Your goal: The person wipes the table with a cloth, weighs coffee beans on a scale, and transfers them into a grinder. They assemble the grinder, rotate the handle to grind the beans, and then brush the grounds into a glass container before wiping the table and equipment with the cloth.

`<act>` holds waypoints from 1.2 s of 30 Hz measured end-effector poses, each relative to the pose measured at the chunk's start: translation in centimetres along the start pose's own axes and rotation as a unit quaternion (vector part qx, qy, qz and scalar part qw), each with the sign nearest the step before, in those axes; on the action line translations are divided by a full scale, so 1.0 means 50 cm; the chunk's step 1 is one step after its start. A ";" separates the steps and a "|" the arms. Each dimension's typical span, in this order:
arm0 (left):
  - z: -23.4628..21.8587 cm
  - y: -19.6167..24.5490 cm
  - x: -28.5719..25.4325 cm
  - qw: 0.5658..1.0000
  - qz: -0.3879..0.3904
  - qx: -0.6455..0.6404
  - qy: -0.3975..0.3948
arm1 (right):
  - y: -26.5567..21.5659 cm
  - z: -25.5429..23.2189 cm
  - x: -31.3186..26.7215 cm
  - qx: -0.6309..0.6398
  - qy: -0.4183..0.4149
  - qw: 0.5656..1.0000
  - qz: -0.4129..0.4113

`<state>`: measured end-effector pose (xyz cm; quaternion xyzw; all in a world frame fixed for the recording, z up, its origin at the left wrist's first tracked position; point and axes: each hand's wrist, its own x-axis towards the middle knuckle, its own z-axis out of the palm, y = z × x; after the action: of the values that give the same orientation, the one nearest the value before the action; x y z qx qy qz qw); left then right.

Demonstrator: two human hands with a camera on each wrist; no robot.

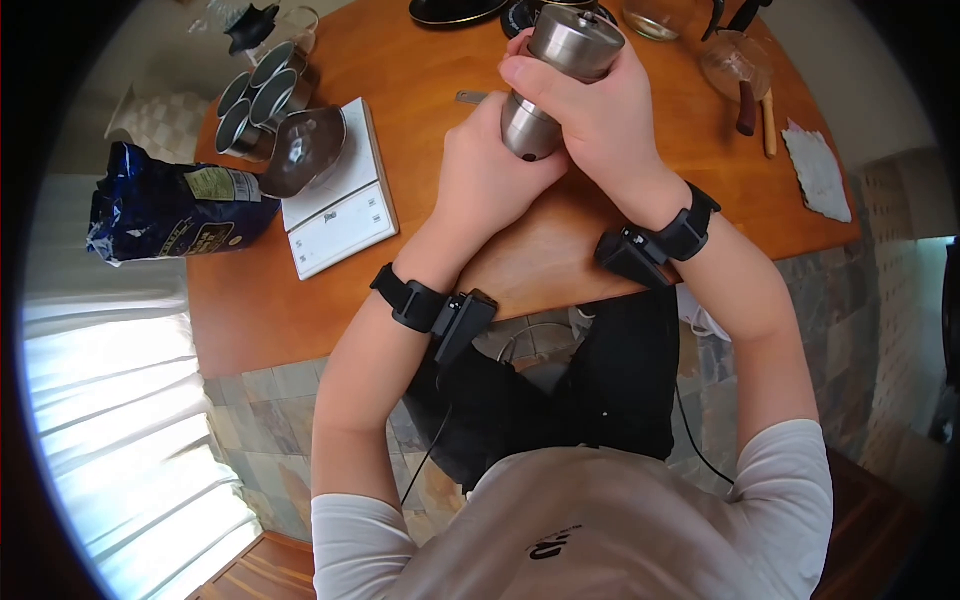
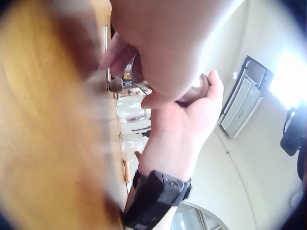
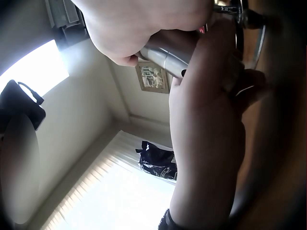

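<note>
Both hands hold a silver metal cylinder [image 1: 530,125] above the wooden table, its round top facing up toward the head camera. The left hand [image 1: 495,165] grips the lower part, its thumb side against the metal. Higher up, the right hand [image 1: 610,115] wraps the upper part with its thumb across the front. In the right wrist view the cylinder [image 3: 168,57] shows between the right hand [image 3: 144,21] and the left hand [image 3: 211,72]. Most of the fingers behind the cylinder are hidden. A small metal handle [image 1: 471,97] lies beside the left hand.
At the left stand a blue bag [image 1: 185,210], several metal cups [image 1: 275,100] and a dark bowl [image 1: 305,150] on a white scale [image 1: 345,225]. Toward the back right are a glass vessel [image 1: 735,65] and a white cloth [image 1: 817,172]. The table's near edge [image 1: 540,305] is close to the person.
</note>
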<state>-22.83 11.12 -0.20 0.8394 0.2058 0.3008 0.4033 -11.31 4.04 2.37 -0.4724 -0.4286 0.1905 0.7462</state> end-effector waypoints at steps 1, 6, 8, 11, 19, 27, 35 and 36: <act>-0.001 -0.003 0.000 0.999 -0.004 -0.042 -0.024 | -0.007 0.000 0.004 -0.015 -0.037 0.999 -0.012; -0.020 0.011 -0.006 0.869 -0.138 -0.391 -0.269 | -0.037 -0.035 0.038 0.147 -0.258 0.951 0.086; -0.021 0.012 -0.016 0.815 -0.139 -0.440 -0.352 | -0.032 -0.040 0.018 0.255 -0.317 0.909 0.095; -0.012 0.018 -0.017 0.767 -0.134 -0.470 -0.415 | -0.035 -0.049 0.020 0.307 -0.374 0.873 0.068; -0.025 -0.012 0.014 0.946 -0.026 -0.262 -0.189 | -0.035 -0.047 0.036 0.257 -0.178 0.947 0.072; -0.013 -0.018 0.011 0.993 0.037 -0.072 -0.081 | -0.013 -0.036 0.025 0.358 -0.104 0.921 0.112; -0.012 -0.018 0.007 0.995 0.060 -0.061 -0.060 | -0.033 -0.042 0.020 0.323 -0.148 0.930 0.093; -0.011 -0.019 0.008 0.995 0.060 -0.066 -0.052 | -0.039 -0.043 0.019 0.266 -0.161 0.947 0.084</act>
<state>-23.00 12.22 -0.55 0.8360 0.1136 0.2931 0.4497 -9.26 2.58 4.10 -0.2544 -0.4355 0.4326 0.7473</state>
